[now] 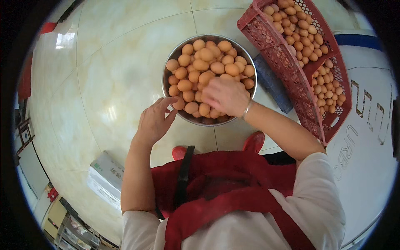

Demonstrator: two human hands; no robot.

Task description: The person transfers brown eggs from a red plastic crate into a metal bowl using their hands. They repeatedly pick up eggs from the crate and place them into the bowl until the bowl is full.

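Note:
A round stainless steel bowl (164, 82) heaped with brown eggs (201, 65) stands on the tiled floor in front of me. My left hand (155, 119) is at the bowl's near left rim, with thumb and index finger at an egg (179, 103) by the edge; a firm grip is not visible. Over the near right part of the heap, my right hand (225, 96) is slightly blurred, its fingers curled down among the eggs. Whatever those fingertips may hold is hidden beneath the hand.
Right of the bowl, a red plastic crate (275, 59) with a divider holds many eggs, beside a blue block-like object (272, 82). A large white appliance or vehicle-like surface (365, 131) stands farther right. A white carton (106, 179) lies at lower left. My red shoes (253, 142) are near the bowl.

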